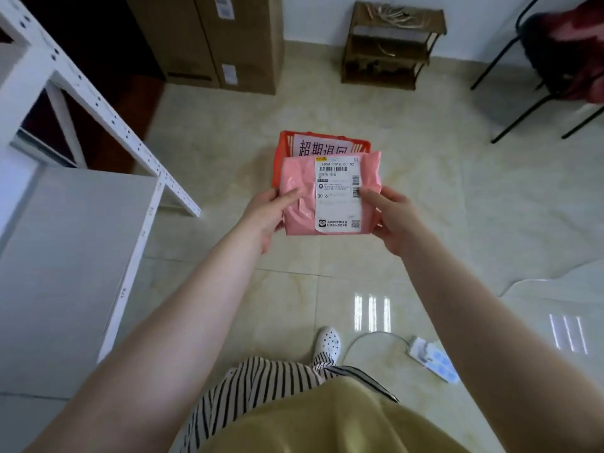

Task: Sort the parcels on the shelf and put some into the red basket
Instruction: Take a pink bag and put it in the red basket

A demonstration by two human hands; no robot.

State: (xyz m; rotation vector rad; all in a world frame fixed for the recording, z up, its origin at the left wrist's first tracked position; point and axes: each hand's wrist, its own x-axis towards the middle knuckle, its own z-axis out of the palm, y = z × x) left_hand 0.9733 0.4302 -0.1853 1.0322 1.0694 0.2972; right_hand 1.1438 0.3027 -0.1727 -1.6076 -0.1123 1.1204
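Hiding most of the red basket [287, 143], the pink parcel [300, 178] is gripped edgewise by left hand [266, 209] and right hand [390, 217].

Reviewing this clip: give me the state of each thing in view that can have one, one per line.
pink parcel: held in the air in front of the basket, label side up, not yet in it.
left hand: grip on the parcel's left edge.
right hand: grip on the parcel's right edge.
red basket: on the floor, upright, a sign inside; the rest of its inside hidden.
power strip: on the floor, cable attached.
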